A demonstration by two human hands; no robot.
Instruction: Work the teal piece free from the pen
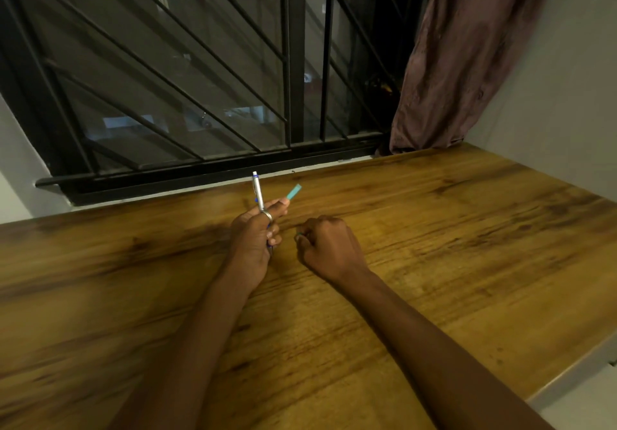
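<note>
Here the left hand is above the wooden table, near the edge that meets the barred window. Its fingers are curled around a silver pen, which stands almost upright, with the white and blue end toward the window. The thumb and forefinger of this hand also pinch a small teal strip, which sticks out to the right of the pen. The right hand rests on the table just beside the left hand. Its fingers are curled inward, and I cannot tell if they hold something. A brown curtain hangs at the far right corner of the table.
</note>
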